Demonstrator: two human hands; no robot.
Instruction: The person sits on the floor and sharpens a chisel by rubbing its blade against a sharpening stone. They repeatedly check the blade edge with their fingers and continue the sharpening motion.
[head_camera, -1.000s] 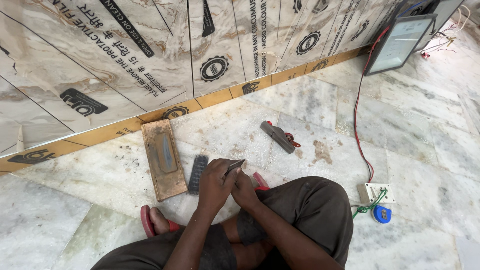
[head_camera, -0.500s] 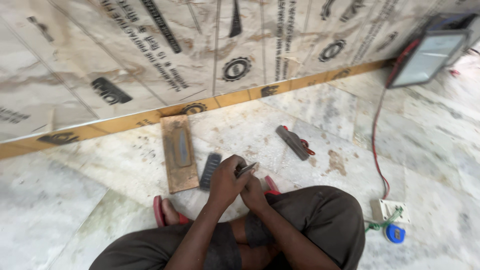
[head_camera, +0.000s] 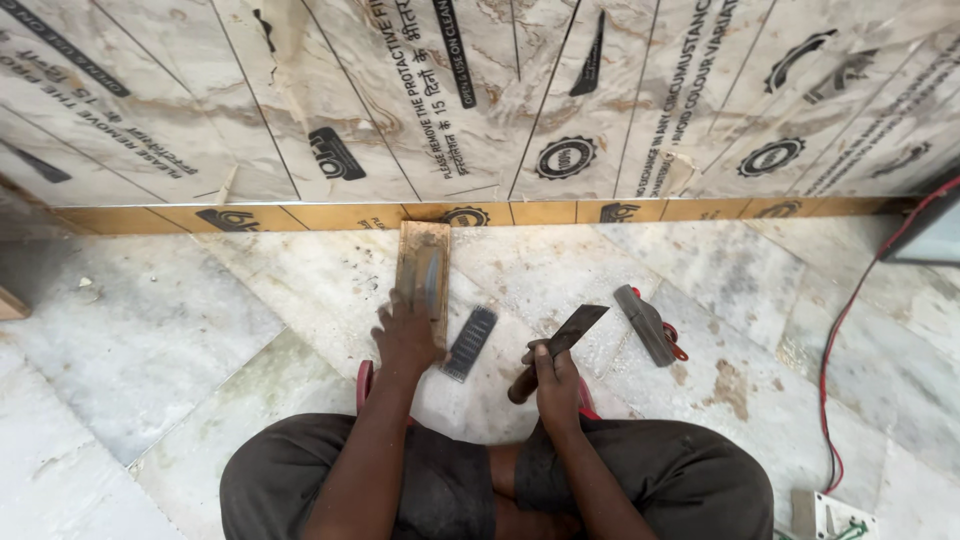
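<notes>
I squat on a marble floor facing a tiled wall. My left hand (head_camera: 405, 338) reaches forward and rests on the near end of a wooden float (head_camera: 423, 268) that lies on the floor against the wall's base. My right hand (head_camera: 553, 375) is closed around the wooden handle of a flat metal scraper (head_camera: 573, 329), blade pointing up and right. A dark ridged rubber pad (head_camera: 470, 343) lies on the floor between the two hands.
A grey tool with a red handle (head_camera: 648, 324) lies on the floor to the right. A red cable (head_camera: 838, 350) runs down the right side to a white socket box (head_camera: 828, 516). A work lamp (head_camera: 930, 232) stands at the right edge. Red sandals (head_camera: 364, 382) show under my legs.
The hands were together at the scraper. My left hand has let go and moved forward onto the wooden float, while my right hand keeps the scraper. The view has shifted right and closer.
</notes>
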